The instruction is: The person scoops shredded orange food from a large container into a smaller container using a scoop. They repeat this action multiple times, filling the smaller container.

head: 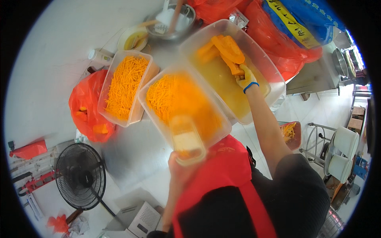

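My left hand (pixel 178 167) grips the near end of a pale plastic grater (pixel 187 139), blurred, which leans over the near edge of a translucent plastic tub (pixel 154 131). Orange vegetable shreds (pixel 162 95) fill that tub, partly blurred. My right hand (pixel 247 78), in a pale knit glove with a blue cuff, reaches into a larger translucent tub (pixel 275 74) of cloudy yellowish liquid. Its fingers close on the near end of a peeled orange piece (pixel 236 70), apparently pumpkin. Another long piece (pixel 228 49) lies against it, and a blurred one (pixel 205 52) sits farther left.
To the left stands a second tub of shreds (pixel 128 86), beside a red plastic bag (pixel 89 104) with orange chunks. A bowl of yellow liquid (pixel 122 44) and a metal basin (pixel 178 35) are behind. A floor fan (pixel 80 177) stands at left; red bags (pixel 268 44) lie at right.
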